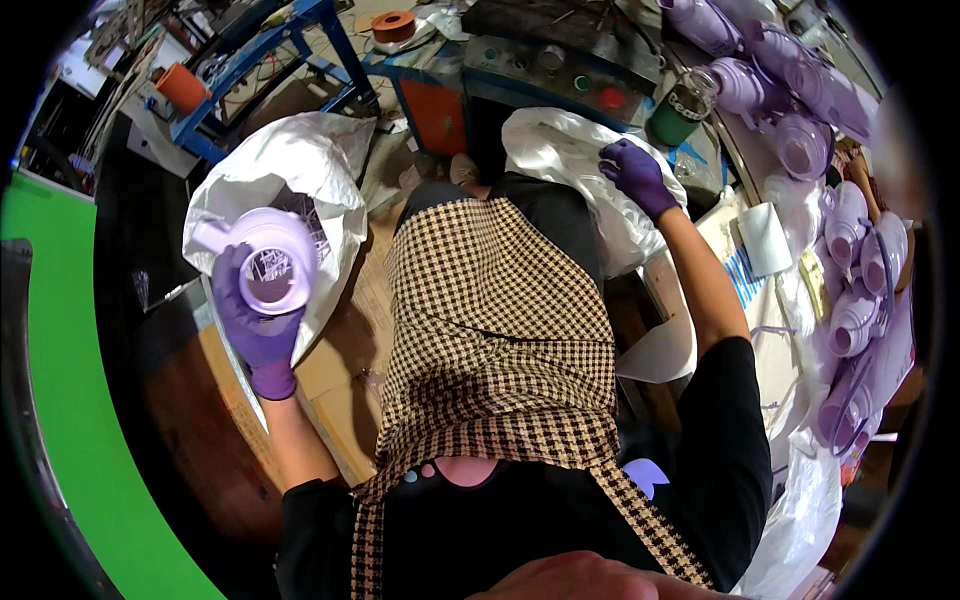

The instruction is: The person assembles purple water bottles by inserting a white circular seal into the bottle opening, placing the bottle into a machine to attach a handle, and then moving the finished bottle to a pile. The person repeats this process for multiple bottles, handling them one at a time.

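Lilac vessel (285,230) at left, over an open white sack (335,165); I see the left hand (252,322) grasping it. Right hand (637,178), far right, at a second white sack (565,170), fingers curled; I cannot tell whether they grip anything. More lilac vessels (852,322) at right.

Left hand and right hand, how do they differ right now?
The left hand holds a lilac plastic container, while the right hand has no container in it. The left hand is wrapped around the container's near side; the right hand has its fingers bent at the white sack on the right, though whether it grips the sack is unclear. Both hands wear purple gloves.
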`<state>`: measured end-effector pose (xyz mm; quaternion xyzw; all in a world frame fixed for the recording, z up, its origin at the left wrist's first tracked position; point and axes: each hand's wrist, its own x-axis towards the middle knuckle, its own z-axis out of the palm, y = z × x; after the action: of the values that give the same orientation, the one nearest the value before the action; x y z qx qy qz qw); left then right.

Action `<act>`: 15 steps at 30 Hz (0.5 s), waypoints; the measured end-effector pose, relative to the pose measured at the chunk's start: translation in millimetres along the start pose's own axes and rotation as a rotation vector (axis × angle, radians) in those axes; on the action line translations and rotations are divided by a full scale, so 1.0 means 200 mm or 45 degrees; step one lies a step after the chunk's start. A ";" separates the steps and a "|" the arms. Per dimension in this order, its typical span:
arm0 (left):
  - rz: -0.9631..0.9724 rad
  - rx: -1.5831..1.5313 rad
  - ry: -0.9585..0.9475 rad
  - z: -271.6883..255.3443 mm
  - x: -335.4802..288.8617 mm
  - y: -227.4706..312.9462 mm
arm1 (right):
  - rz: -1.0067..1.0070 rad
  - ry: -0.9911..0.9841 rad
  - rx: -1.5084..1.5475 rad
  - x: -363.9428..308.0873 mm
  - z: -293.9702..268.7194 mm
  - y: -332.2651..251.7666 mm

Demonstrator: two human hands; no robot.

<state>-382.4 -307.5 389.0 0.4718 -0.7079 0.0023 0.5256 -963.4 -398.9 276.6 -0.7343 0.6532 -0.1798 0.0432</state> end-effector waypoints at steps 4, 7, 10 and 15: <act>0.205 0.062 -0.214 0.06 -0.10 0.17 | -0.058 -0.031 -0.334 0.09 0.31 0.21; 0.125 -0.044 -0.347 0.10 -0.18 0.27 | 0.085 -0.091 -0.472 0.13 0.42 0.23; 0.123 0.036 -0.342 0.11 -0.21 0.27 | -0.012 -0.026 -0.537 0.10 0.41 0.22; 0.097 0.064 -0.493 0.14 -0.24 0.27 | -0.174 0.164 -0.093 0.00 0.29 0.30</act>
<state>-439.3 -259.9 368.0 0.4493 -0.8129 -0.0511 0.3672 -1001.2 -418.3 205.0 -0.7650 0.6093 -0.2052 -0.0381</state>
